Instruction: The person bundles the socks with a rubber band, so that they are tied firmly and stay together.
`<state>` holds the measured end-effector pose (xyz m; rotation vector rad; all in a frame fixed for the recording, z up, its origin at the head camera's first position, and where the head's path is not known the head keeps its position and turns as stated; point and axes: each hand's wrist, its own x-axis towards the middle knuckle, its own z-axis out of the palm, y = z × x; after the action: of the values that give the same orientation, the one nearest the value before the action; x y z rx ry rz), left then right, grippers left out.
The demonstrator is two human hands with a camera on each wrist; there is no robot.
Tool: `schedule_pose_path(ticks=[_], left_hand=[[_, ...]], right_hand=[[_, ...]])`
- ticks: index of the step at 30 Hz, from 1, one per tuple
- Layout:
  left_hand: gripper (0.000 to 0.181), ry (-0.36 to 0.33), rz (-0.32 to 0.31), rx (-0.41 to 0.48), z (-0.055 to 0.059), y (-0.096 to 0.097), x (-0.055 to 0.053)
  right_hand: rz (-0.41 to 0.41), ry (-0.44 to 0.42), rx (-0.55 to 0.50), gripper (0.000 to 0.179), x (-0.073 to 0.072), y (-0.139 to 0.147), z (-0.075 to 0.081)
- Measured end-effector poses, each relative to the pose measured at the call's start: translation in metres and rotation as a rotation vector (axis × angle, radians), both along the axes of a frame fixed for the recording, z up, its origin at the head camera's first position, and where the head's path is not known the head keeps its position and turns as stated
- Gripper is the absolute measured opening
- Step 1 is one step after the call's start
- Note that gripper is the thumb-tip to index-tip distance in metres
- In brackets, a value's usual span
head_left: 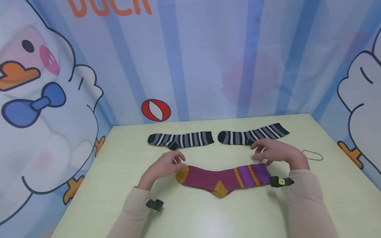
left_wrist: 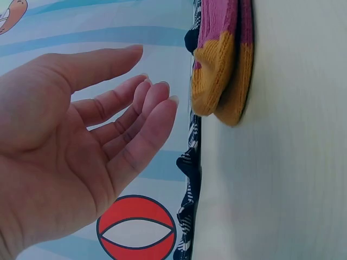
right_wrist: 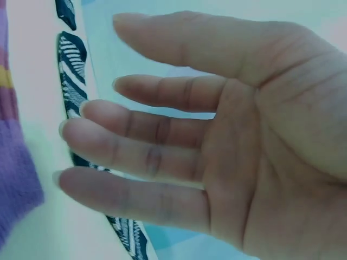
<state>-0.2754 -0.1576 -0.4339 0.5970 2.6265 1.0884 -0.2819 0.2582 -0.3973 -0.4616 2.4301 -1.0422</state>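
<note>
Fingers of left hand (head_left: 164,164) and right hand (head_left: 276,152) are hanging loosely parted, holding nothing, near the ends of the maroon socks (head_left: 205,177). These are lying stacked, apparently done; beyond, striped socks (head_left: 190,140) are lying apart, unstacked.

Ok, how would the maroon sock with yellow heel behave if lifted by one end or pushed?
The maroon sock looks knitted, so it would probably droop limply. Lying flat on the table, it seems unlikely to roll. Two yellow ends show in the left wrist view, so layers might slide apart.
</note>
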Motion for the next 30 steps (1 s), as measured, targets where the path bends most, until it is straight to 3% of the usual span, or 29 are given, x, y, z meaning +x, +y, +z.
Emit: schedule_pose_path(ticks=[14, 22, 30], left_hand=[[0.017, 0.058, 0.288, 0.111, -0.011, -0.022, -0.009], [0.019, 0.087, 0.357, 0.057, -0.007, -0.042, -0.027], [0.020, 0.101, 0.403, -0.017, -0.014, -0.060, -0.050]], right_hand=[[0.020, 0.201, 0.018, 0.042, -0.020, -0.034, -0.030], [-0.006, 0.298, 0.147, 0.037, -0.036, -0.065, -0.028], [-0.035, 0.379, 0.205, 0.034, -0.050, -0.100, -0.026]])
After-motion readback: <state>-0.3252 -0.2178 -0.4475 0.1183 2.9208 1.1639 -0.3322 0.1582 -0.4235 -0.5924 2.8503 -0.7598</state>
